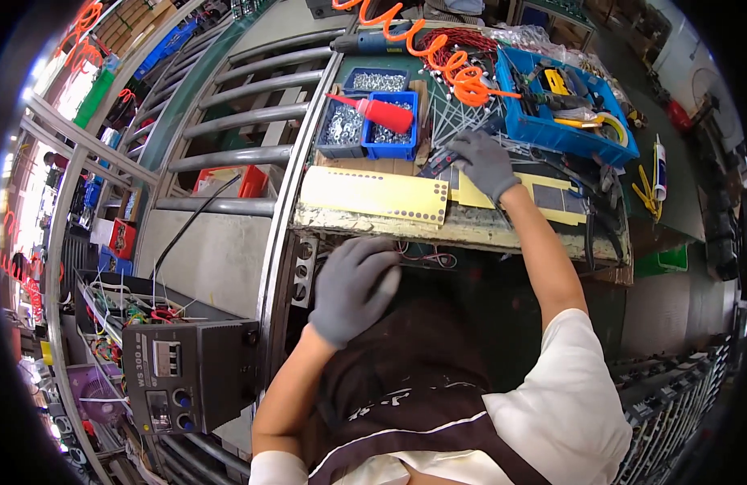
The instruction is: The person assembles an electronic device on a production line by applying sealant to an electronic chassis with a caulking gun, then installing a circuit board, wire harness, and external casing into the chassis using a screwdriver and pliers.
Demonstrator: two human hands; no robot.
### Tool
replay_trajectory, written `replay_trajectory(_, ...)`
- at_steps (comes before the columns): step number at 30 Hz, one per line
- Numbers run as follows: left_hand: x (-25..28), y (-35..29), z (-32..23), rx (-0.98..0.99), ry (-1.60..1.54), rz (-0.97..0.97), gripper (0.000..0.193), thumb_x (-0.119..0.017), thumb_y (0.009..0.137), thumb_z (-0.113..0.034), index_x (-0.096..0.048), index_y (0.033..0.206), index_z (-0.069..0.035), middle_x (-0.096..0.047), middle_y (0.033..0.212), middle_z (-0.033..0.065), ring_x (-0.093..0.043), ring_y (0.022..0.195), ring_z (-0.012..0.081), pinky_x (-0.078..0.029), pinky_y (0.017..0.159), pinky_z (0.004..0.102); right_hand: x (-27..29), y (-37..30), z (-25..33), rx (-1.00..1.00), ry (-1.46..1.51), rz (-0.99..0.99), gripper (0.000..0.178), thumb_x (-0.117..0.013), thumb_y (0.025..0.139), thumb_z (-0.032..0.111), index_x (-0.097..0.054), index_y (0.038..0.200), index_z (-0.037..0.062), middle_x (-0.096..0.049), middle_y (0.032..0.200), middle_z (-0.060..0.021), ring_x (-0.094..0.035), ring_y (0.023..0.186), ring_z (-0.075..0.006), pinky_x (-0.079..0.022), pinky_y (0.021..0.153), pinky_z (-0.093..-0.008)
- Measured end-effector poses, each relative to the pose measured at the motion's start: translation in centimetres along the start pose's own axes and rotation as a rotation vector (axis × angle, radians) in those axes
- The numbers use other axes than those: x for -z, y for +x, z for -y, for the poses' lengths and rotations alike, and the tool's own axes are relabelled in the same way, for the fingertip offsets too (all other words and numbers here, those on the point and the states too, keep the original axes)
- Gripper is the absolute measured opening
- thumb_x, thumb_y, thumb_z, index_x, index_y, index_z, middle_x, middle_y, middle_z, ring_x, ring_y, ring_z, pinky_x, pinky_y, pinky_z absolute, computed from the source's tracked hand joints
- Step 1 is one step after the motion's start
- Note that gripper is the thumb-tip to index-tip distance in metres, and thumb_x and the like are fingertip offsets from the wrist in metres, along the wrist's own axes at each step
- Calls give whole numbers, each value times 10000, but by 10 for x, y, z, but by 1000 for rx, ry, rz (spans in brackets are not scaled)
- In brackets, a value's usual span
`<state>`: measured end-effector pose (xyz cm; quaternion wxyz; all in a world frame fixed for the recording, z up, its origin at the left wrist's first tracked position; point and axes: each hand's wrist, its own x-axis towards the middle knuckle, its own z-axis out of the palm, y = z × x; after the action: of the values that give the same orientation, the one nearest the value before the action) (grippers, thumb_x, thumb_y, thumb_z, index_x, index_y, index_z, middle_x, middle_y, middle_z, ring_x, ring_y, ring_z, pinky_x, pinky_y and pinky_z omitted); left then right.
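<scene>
My right hand (pixel 484 166), in a grey glove, reaches over the workbench. Its fingers curl down onto a dark, narrow tool (pixel 438 163), whose kind I cannot make out. Beneath and beside it lie yellow sheets (pixel 474 194) with dark rectangles. To the left, a long yellow strip (pixel 373 192) with rows of dark dots lies along the front edge. My left hand (pixel 353 289), also gloved, hovers before that edge, fingers loosely bent, thumb apart, no object visible in it. White cable ties (pixel 454 113) are scattered beyond my right hand.
Small bins of metal hardware (pixel 341 129) stand at the back, a red squeeze bottle (pixel 385 114) across them. A blue tool crate (pixel 563 141) is at right. Orange coiled hose (pixel 438 61) hangs overhead. At left are a roller conveyor (pixel 244 109) and an opened black machine (pixel 191 376) with exposed wires.
</scene>
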<state>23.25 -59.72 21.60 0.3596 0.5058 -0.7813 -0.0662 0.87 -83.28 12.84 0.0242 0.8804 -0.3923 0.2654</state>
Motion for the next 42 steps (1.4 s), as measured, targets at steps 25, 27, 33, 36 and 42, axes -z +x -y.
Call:
replay_trajectory(25,-160,86,60,117,86,28,483,-586,795,-187,-489,1234,-11,-481,1280,183,-479,1066,382,-420,907,454,-24,6,-18,-69,619,-86,152,-648,738,102,-567,837,19,-557,861,-91,-559,832,-270,-454,735,-341)
replay_trajectory(27,-164,86,60,103,107,19,504,-590,798,-187,-473,1258,-17,-455,1312,185,-464,1077,392,-425,905,453,-25,7,-21,-61,617,-67,157,-639,744,97,-551,842,12,-548,846,-99,-546,824,-273,-448,740,-341)
replay_trajectory(33,-169,92,60,140,259,78,519,-566,813,-268,-473,1226,33,-410,1338,211,-447,1077,413,-399,919,451,-25,19,-11,3,723,-17,150,-645,752,116,-565,846,32,-558,848,-98,-551,865,-285,-445,766,-355)
replay_trajectory(36,-166,97,49,191,285,288,446,-580,807,-311,-536,1141,-19,-530,1149,165,-459,1095,328,-391,905,418,2,10,16,119,900,37,169,-657,773,187,-577,848,58,-556,806,-70,-534,847,-262,-434,775,-345)
replay_trajectory(42,-263,50,118,177,-127,61,309,-590,772,-238,-588,1051,-106,-583,1066,121,-544,978,269,-424,883,396,60,5,112,279,1092,163,102,-647,756,130,-603,831,77,-572,805,-39,-506,876,-227,-419,790,-344)
